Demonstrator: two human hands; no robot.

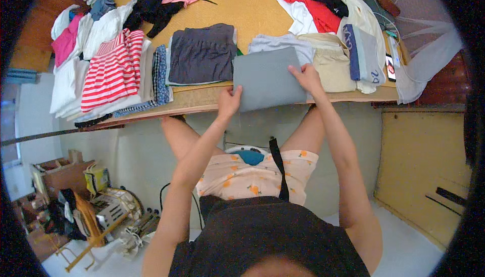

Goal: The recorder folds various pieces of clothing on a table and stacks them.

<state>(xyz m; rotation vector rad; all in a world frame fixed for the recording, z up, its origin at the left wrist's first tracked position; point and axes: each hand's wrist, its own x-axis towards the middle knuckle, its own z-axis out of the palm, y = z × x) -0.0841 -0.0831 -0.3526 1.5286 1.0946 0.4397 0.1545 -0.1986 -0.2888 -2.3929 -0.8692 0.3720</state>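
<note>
A folded grey cloth (269, 78) lies flat near the front edge of the bed-like surface, its lower part hanging over the edge. My left hand (229, 102) pinches its left edge, thumb on top. At its right side, my right hand (306, 78) grips the border with the thumb on the upper face. Left of it sits a folded dark grey garment (202, 55) on a small stack. Behind it lie folded light grey clothes (278, 43), and to the right folded beige shorts (331, 63).
Red-and-white striped clothing (113, 72) tops stacks at the left. A folded blue patterned cloth (365, 55) and a phone (390, 66) lie at the right. Loose red and black clothes (318, 8) are heaped behind. The mat's front edge (197, 97) runs above my knees.
</note>
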